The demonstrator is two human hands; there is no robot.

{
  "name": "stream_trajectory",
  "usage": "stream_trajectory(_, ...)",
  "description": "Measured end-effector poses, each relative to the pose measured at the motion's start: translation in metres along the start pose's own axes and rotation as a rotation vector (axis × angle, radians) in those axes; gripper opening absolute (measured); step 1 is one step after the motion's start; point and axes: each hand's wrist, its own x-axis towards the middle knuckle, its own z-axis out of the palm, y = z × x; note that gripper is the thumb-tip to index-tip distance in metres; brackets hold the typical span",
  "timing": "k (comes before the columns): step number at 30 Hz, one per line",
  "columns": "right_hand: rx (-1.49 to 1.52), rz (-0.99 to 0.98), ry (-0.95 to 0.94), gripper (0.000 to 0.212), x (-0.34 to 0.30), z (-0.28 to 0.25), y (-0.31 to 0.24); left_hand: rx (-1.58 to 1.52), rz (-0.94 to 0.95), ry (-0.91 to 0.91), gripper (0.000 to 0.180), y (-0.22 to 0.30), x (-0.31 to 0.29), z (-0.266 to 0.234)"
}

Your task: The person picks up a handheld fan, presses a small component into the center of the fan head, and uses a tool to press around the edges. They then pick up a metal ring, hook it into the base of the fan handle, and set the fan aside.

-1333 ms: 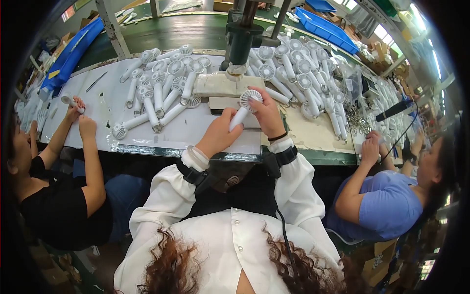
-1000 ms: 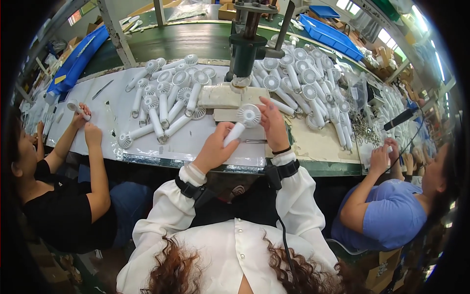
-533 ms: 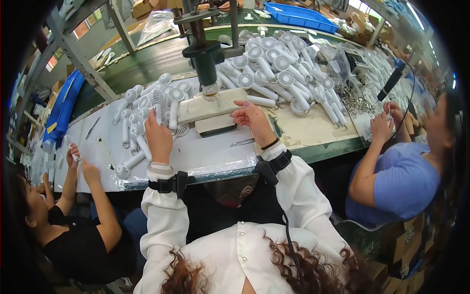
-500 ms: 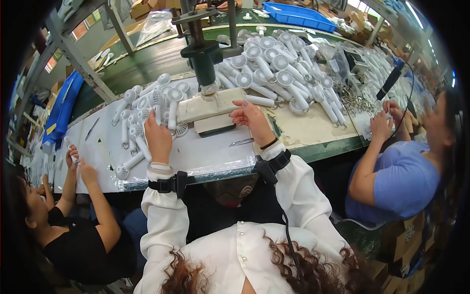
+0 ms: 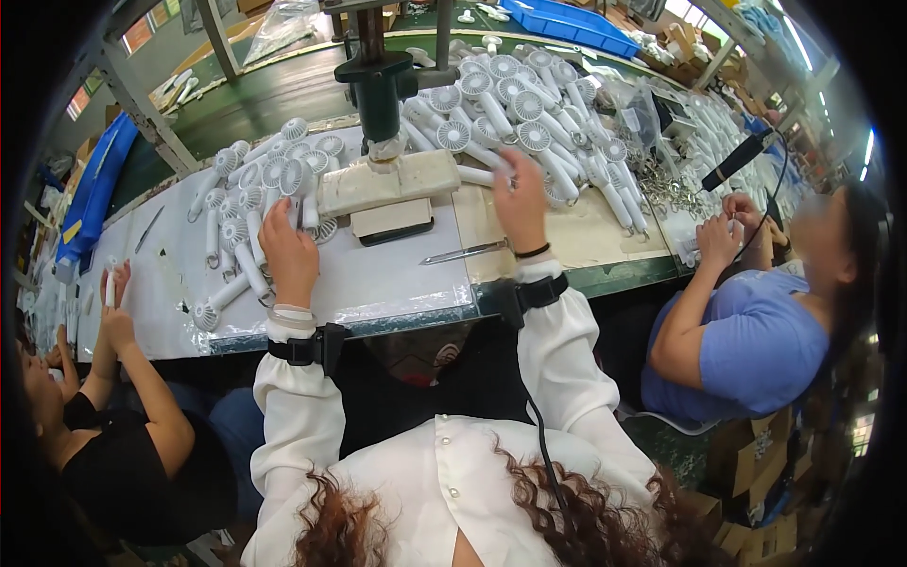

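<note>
Among the white handheld fans on the left side of the bench, my left hand (image 5: 290, 253) has its fingers closed around the handle of one handheld fan (image 5: 293, 177). That fan's round grille points away from me, and my fingers hide most of its handle. My right hand (image 5: 521, 203) is raised at the near edge of the larger fan pile (image 5: 529, 118), beside the end of a white handle (image 5: 476, 176). Its fingers are bent and smeared by motion, so a grip cannot be made out. Between my hands lies a pale padded block (image 5: 389, 184) beneath a green press (image 5: 380, 94).
Tweezers (image 5: 463, 253) lie near my right wrist, and another thin tool (image 5: 148, 230) is at the left. Metal rings (image 5: 666, 189) are heaped at the right. Co-workers sit on both sides, a blue-sleeved one (image 5: 746, 331) at right. A blue tray (image 5: 572, 26) is at the back.
My right hand has moved from the padded block's right end out to the right, toward the large fan pile. My left hand stays by the left fans. The whole view has shifted slightly.
</note>
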Motion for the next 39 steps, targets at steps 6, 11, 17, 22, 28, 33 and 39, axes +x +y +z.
stream_trajectory(6, -0.631, 0.084, 0.105, 0.045, 0.015, -0.039, 0.043, -0.033, 0.019, 0.115, 0.05, 0.013, 0.002, 0.0)
stream_trajectory(11, -0.675, 0.248, -0.047, 0.043, 0.006, -0.042, 0.058, -0.13, 0.053, 0.226, 0.046, 0.04, 0.007, -0.011)
stream_trajectory(17, 0.722, 0.494, -0.201, 0.033, 0.005, -0.037, 0.031, -0.579, -0.016, 0.032, 0.036, 0.069, -0.002, -0.009)
stream_trajectory(22, 1.138, 0.587, -0.532, 0.038, -0.013, -0.03, -0.036, -1.261, -0.12, -0.458, 0.03, 0.087, -0.012, 0.011)
stream_trajectory(28, 1.379, 0.774, -0.961, 0.04, -0.033, -0.012, -0.07, -1.528, -0.225, -0.728, 0.036, 0.089, -0.008, 0.01)
stream_trajectory(33, 1.318, 0.767, -1.103, 0.04, -0.031, -0.007, -0.082, -1.601, -0.392, -0.741, 0.036, 0.089, -0.01, 0.006)
stream_trajectory(39, 1.085, 0.594, -1.259, 0.029, -0.015, -0.012, -0.06, -1.565, -0.505, -0.806, 0.033, 0.088, -0.02, -0.006)
